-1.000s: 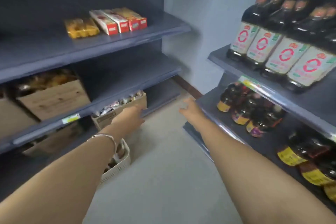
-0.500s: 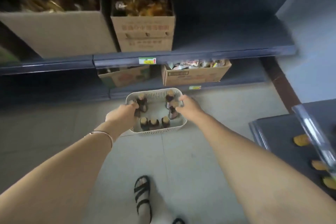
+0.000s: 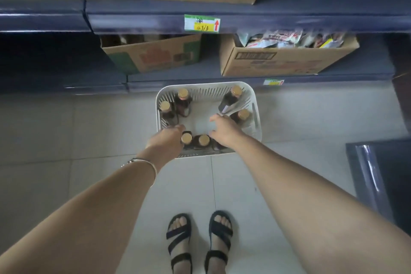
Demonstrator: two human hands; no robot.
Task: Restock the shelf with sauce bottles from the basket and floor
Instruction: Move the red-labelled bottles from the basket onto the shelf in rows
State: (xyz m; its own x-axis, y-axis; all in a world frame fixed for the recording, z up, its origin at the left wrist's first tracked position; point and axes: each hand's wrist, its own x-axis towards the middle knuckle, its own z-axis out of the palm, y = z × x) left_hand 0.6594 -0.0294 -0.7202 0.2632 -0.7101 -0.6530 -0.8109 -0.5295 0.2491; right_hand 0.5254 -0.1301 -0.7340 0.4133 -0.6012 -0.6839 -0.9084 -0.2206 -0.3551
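**Dark Bottles in a White Basket**

A white plastic basket (image 3: 201, 85) with slits in its walls sits on the pale floor (image 3: 89, 135), right in front of a low blue shelf (image 3: 311, 81). Dark sauce bottles (image 3: 184, 107) with gold caps stand along its walls. Some are on the left, some on the right, and some in a row at the near side. One bottle (image 3: 228, 100) in the far right corner leans over.

basket (image 3: 257, 118) centre open, bottles (image 3: 183, 103) crowd its walls, shelf (image 3: 100, 87) just behind
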